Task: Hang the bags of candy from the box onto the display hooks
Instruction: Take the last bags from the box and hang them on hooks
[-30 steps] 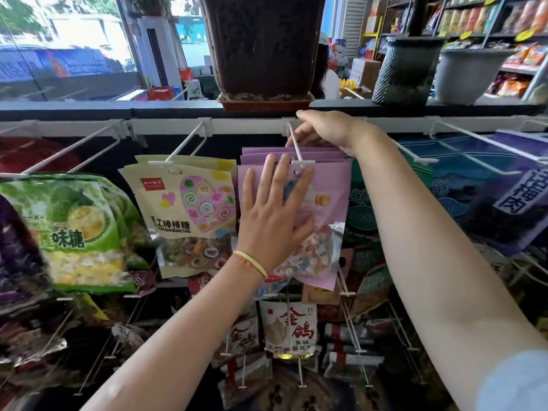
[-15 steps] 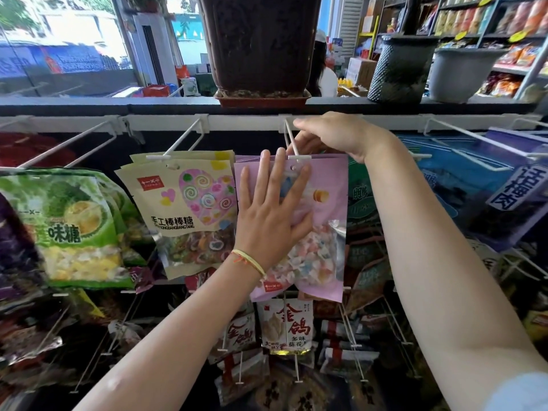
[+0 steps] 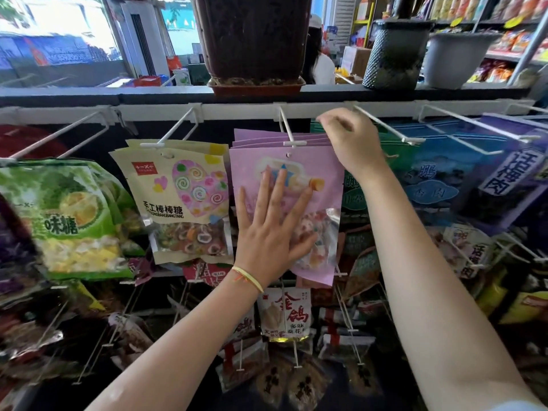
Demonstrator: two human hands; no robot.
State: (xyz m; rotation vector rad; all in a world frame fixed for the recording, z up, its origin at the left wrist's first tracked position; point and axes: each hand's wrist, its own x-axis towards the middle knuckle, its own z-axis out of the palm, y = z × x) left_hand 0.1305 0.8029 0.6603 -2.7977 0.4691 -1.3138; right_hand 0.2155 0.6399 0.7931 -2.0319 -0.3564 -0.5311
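A stack of purple candy bags hangs on a white display hook (image 3: 286, 129) in the top row; the front purple bag (image 3: 321, 167) shows pastel candies through a clear window. My left hand (image 3: 272, 229) lies flat on the front of this bag, fingers straight and spread. At the stack's top right corner is my right hand (image 3: 353, 140), blurred, its fingers loosely curled with nothing seen between them. The box is not in view.
A cream lollipop bag (image 3: 178, 197) and a green durian candy bag (image 3: 65, 215) hang to the left, dark blue bags (image 3: 444, 179) to the right. A bare hook (image 3: 385, 126) juts out beside my right hand. A dark plant pot (image 3: 252, 40) stands on the ledge above. More snack packets hang below.
My right hand has left the hook's base and moved right to the stack's top corner. The front purple bag now hangs lower on the hook, and my left hand slid down with it.
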